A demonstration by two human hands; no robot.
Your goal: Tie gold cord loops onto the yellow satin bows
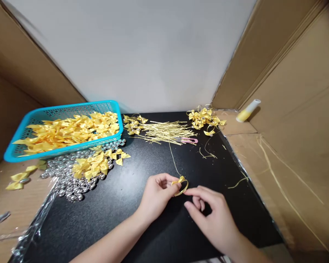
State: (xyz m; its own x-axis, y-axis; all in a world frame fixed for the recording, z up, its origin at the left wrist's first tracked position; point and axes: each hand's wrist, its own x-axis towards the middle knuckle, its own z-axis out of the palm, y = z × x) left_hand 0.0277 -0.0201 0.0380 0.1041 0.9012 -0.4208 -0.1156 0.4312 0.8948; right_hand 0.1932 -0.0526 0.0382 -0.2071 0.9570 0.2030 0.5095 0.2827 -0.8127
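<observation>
My left hand (157, 193) pinches a small yellow ribbon bow (182, 179) with a loop of yellow cord (186, 186) on it, just above the black tabletop. A thin loose strand (173, 159) runs up from the bow toward a pile of cut yellow cords (164, 130). Beside the loop is my right hand (214, 212), its index fingertip at the loop's right edge. The right thumb stands apart from that finger, and the other fingers curl in. Pink-handled snips (188, 140) lie at the pile's front right.
A blue basket (64, 147) of yellow bows stands at the left. Before it, silver beads (71, 188) spread under more loose bows (91, 166). Looped bows (204, 118) lie at the back right, with others (133, 124) behind the cords. A white-and-yellow tube (248, 110) stands right, near cardboard walls (296, 84).
</observation>
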